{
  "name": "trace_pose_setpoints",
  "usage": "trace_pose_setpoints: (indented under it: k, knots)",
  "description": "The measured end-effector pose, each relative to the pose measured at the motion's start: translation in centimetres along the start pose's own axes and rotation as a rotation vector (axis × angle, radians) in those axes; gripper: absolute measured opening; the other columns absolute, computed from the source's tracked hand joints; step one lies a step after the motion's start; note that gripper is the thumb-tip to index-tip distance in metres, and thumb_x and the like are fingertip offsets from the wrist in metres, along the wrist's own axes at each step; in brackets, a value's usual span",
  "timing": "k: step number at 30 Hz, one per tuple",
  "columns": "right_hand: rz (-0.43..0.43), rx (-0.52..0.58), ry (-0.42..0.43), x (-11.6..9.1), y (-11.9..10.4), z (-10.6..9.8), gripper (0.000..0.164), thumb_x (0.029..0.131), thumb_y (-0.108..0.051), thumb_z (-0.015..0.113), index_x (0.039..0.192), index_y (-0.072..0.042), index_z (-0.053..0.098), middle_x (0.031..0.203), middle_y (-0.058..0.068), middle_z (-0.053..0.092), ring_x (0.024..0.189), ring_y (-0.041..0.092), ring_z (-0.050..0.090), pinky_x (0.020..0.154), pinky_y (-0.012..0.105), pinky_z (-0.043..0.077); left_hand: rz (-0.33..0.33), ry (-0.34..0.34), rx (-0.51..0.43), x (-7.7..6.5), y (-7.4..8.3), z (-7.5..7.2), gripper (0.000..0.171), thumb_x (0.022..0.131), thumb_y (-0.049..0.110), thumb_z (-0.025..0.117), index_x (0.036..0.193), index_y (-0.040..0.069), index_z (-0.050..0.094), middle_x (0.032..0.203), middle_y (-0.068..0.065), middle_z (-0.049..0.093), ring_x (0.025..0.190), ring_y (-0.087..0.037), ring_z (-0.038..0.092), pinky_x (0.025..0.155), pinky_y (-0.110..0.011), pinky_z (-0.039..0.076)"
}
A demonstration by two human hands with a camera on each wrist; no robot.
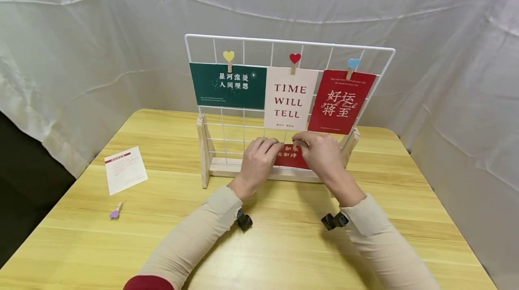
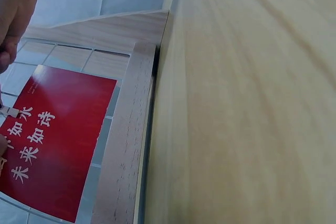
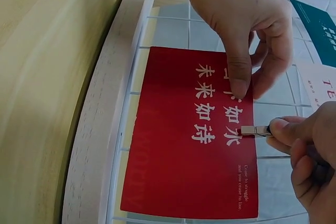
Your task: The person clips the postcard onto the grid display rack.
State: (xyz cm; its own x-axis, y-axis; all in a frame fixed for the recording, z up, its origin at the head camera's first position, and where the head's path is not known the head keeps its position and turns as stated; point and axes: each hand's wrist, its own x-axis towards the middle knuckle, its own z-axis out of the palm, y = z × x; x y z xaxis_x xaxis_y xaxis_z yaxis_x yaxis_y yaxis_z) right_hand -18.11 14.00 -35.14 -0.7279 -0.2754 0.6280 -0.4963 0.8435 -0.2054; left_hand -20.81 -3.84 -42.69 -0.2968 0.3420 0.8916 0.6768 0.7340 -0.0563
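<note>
A red card [image 3: 184, 182] with white lettering lies against the lower part of the white wire grid [image 1: 227, 134]. My left hand [image 1: 259, 159] pinches the card's upper edge, its thumb flat over some of the lettering. With thumb and forefinger, my right hand [image 1: 324, 155] grips a small wooden clothespin [image 3: 254, 130], whose tip sits over the same edge beside the left thumb. The clothespin's far end is hidden by the right fingers. In the head view both hands cover the card's sides.
Above hang a green card [image 1: 231, 94], a cream card [image 1: 285, 110] and a red card [image 1: 338, 119], under heart clips. The grid stands in a wooden base [image 1: 225, 170]. On the table's left lie a white card [image 1: 125, 173] and a purple heart clothespin [image 1: 115, 212].
</note>
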Motion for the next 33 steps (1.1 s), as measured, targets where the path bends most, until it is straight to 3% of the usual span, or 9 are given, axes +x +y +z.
trace_pose_setpoints:
  k: [6,14,22,33]
  knots:
    - [-0.033,0.014,-0.014,-0.04,0.05,-0.09,0.012,0.089,-0.007,0.07,0.098,-0.011,0.078,0.096,0.005,0.074,0.082,0.026,0.071,0.07,0.046,0.054,0.014,-0.005,0.009,0.06,0.03,0.06,0.013,0.094,0.005,0.063,0.102,0.006,0.072,0.102,-0.006,0.07,0.093,-0.02,0.06,0.086,-0.029,0.051]
    - [-0.053,0.038,0.006,-0.32,0.33,0.2,0.014,0.09,-0.005,0.069,0.101,-0.009,0.077,0.098,0.007,0.074,0.076,0.027,0.07,0.066,0.044,0.055,0.029,-0.03,0.037,0.03,-0.02,-0.11,0.014,0.095,0.005,0.062,0.105,0.006,0.072,0.103,-0.005,0.07,0.094,-0.02,0.06,0.088,-0.028,0.051]
    - [-0.059,0.048,0.023,-0.46,0.4,0.44,0.015,0.09,-0.004,0.069,0.101,-0.008,0.077,0.099,0.009,0.074,0.081,0.028,0.071,0.071,0.046,0.056,0.037,-0.036,0.052,0.0,-0.11,-0.46,0.015,0.095,0.005,0.062,0.106,0.006,0.072,0.103,-0.005,0.07,0.094,-0.021,0.06,0.087,-0.028,0.051]
    - [0.007,0.111,0.079,-0.29,0.28,0.85,0.01,0.088,-0.005,0.071,0.094,-0.008,0.079,0.09,0.005,0.075,0.076,0.022,0.072,0.063,0.039,0.056,0.051,-0.024,0.062,0.13,-0.16,-0.5,0.015,0.096,0.005,0.061,0.104,0.006,0.073,0.103,-0.005,0.07,0.094,-0.021,0.06,0.088,-0.028,0.051]
